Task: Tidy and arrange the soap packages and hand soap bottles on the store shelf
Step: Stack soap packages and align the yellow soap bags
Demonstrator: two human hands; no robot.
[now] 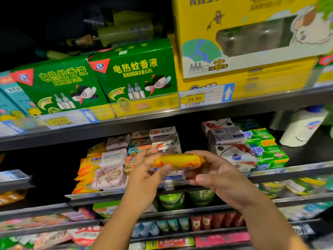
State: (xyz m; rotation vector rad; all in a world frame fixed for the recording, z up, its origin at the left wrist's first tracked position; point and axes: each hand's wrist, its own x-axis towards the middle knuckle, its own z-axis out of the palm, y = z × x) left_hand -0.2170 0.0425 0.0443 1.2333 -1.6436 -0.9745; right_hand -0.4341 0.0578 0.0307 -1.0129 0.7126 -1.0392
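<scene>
Both hands hold one yellow-orange soap package flat in front of the middle shelf. My left hand grips its left end and my right hand grips its right end. Behind the package stand stacks of soap packages: yellow ones at the left, pale pink-grey ones beside them, white boxed bars in the middle, white-and-red bars and green multipacks to the right. A white hand soap bottle leans tilted at the far right of that shelf.
The shelf above carries green mosquito-liquid boxes, a large yellow box and price tags on its rail. Lower shelves hold green pouches and small tubes. The left part of the middle shelf is dark.
</scene>
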